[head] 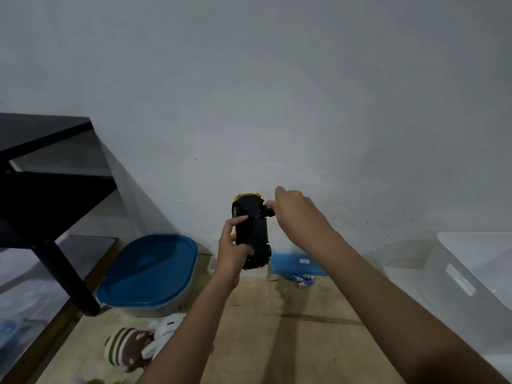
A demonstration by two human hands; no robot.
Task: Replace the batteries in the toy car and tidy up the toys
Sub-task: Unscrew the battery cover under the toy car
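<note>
Far left of the hands stands a black table [41, 173], and below it a blue-lidded container [149, 273] sits on the wooden tabletop [291, 342], with plush toys [138, 345] nearer. The left hand [232, 250] grips the toy car [250, 234], held upright with its black underside showing. The right hand [293, 209] pinches a dark screwdriver [264, 214] against that underside. Below the right hand lie batteries [302, 279] beside a blue box [296, 263]. A clear bin [471, 286] sits far right.
</note>
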